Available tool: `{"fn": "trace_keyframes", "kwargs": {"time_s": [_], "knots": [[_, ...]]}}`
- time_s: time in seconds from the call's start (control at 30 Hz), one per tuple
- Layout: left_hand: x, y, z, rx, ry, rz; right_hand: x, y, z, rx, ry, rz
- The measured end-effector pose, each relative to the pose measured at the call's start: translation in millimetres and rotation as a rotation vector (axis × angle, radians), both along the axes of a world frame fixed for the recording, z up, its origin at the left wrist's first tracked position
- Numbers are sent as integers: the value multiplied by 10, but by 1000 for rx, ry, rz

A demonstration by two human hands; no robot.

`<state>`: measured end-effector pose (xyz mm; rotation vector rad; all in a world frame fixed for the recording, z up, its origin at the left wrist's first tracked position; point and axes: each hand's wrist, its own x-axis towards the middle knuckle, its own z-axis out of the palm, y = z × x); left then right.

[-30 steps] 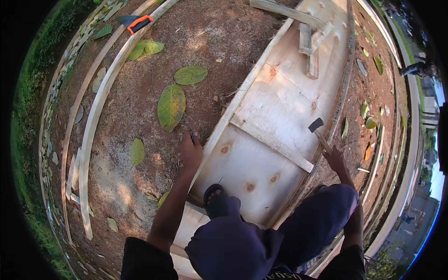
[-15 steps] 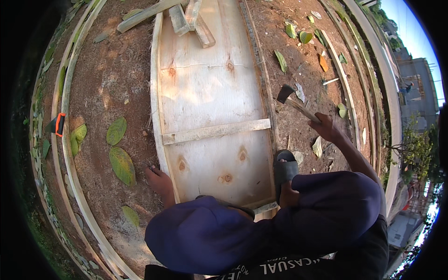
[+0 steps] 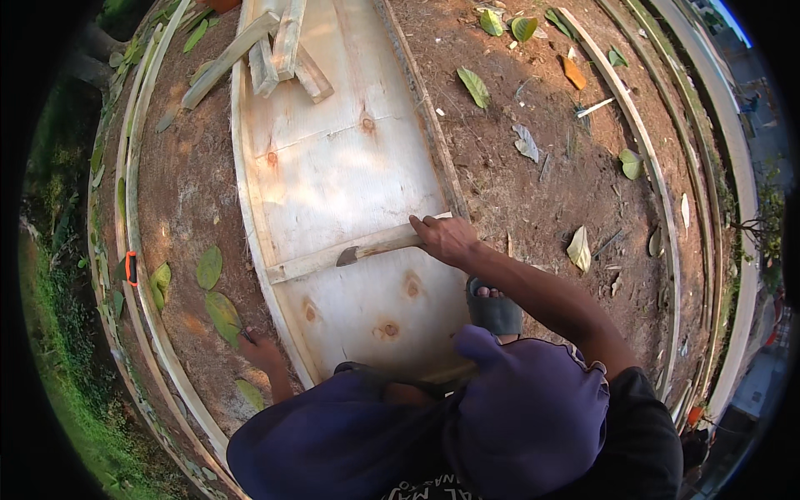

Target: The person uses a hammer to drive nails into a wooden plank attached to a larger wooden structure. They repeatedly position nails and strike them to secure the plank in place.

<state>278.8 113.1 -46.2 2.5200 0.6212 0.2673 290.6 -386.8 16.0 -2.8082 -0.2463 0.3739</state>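
My right hand (image 3: 448,240) is closed round the wooden handle of a hatchet (image 3: 348,255). Its dark head points left, and the tool lies over or just above the wooden crosspiece (image 3: 312,263) at that strip's right half; I cannot tell whether they touch. Beneath is a long plywood panel (image 3: 346,179) edged with wooden battens. My left hand (image 3: 265,354) is low over the soil, left of the panel, beside a yellow-green leaf (image 3: 222,317). Its fingers are closed on a small dark thing whose kind I cannot make out.
Several wood offcuts (image 3: 287,42) lie stacked on the panel's far end. An orange-handled tool (image 3: 131,268) rests by long wooden strips (image 3: 154,312) on the left. Another strip (image 3: 642,137) lies on the right, among fallen leaves. My sandalled foot (image 3: 495,310) stands by the panel's right edge.
My right hand has brought the hatchet leftward from over the soil to the crosspiece. My left hand has shifted slightly left and nearer to me. The head view has turned.
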Motion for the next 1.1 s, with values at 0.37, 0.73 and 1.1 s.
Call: {"fn": "trace_keyframes", "kwargs": {"time_s": [0.37, 0.73, 1.1], "knots": [[1150, -1404, 1913, -138, -68, -438, 9, -163, 12, 204, -28, -108], [1561, -4473, 1653, -35, 795, -1545, -2102, -769, 461, 856, 220, -1064], [1222, -5429, 563, 202, 712, -1788, -2668, -1017, 328, 1199, 370, -1525]]}}
